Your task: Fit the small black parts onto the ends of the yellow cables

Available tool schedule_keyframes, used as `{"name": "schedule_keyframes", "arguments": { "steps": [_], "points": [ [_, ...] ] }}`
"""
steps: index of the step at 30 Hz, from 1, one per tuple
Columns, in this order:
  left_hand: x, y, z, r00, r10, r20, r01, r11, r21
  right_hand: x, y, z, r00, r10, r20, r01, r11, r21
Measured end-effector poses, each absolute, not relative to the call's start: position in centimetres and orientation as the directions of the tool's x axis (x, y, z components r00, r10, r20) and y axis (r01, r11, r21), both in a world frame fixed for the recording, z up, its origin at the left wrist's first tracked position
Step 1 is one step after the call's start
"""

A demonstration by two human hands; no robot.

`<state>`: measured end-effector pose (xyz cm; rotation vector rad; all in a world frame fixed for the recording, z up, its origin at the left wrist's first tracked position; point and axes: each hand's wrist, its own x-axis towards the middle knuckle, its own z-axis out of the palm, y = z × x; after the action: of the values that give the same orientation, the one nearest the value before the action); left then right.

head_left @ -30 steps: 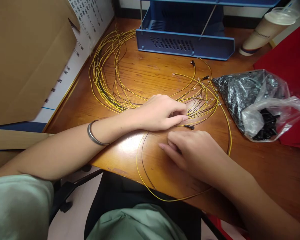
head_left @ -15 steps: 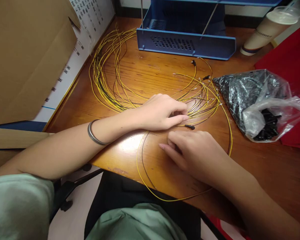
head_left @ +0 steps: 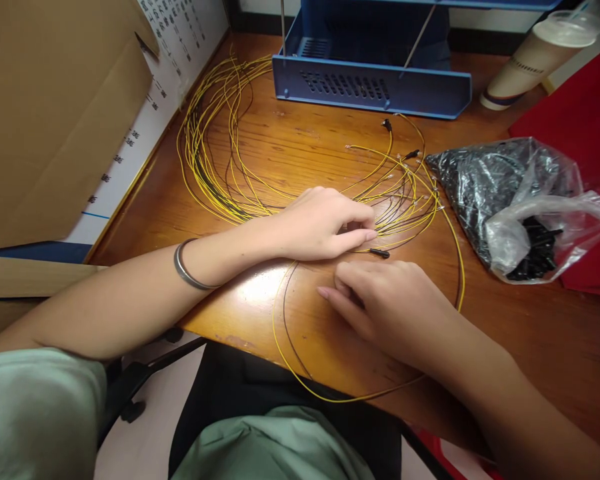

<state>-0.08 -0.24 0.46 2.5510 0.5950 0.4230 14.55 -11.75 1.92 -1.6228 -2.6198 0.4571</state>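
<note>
My left hand (head_left: 327,223) lies palm down on a bundle of thin yellow and dark wires (head_left: 405,207). Its thumb and index tips come together where the wires fan out to the right. The other fingers are hidden beneath it. Just past the thumb is a black connector housing (head_left: 379,253). Nearer the table edge rests my right hand (head_left: 380,297), loosely curled, the thumb apart from the bent fingers and nothing visible between them. Two more black connectors, one upright (head_left: 387,125) and one lying (head_left: 412,154), sit on wire ends farther back.
The wires' long coil (head_left: 200,153) spreads over the left of the wooden table (head_left: 300,140). Behind are a blue letter tray (head_left: 370,83) and a paper cup (head_left: 530,63). At right lies a plastic bag (head_left: 510,193) of black parts; a cardboard box (head_left: 55,120) stands left.
</note>
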Motion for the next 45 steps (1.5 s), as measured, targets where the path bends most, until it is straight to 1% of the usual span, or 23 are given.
{"name": "schedule_keyframes", "arguments": {
  "steps": [21, 34, 42, 45],
  "points": [
    [-0.10, -0.18, 0.24, 0.857, 0.477, 0.195, 0.327, -0.795, 0.510, 14.63, -11.83, 1.41, -0.473, 0.879, -0.061, 0.861, 0.447, -0.241],
    [-0.01, -0.17, 0.26, 0.856, 0.478, 0.196, 0.332, -0.800, 0.500, 14.46, -12.24, 1.63, -0.484, 0.875, -0.011, 0.866, 0.477, -0.153],
    [-0.04, -0.14, 0.21, 0.857, 0.477, 0.193, 0.332, -0.799, 0.501, 14.26, -12.44, 1.94, -0.480, 0.876, -0.047, 0.874, 0.473, -0.113],
    [0.02, -0.20, 0.22, 0.853, 0.485, 0.195, 0.334, -0.792, 0.511, 14.38, -12.66, 1.94, -0.491, 0.871, -0.009, 0.867, 0.487, -0.109]
  ]
}}
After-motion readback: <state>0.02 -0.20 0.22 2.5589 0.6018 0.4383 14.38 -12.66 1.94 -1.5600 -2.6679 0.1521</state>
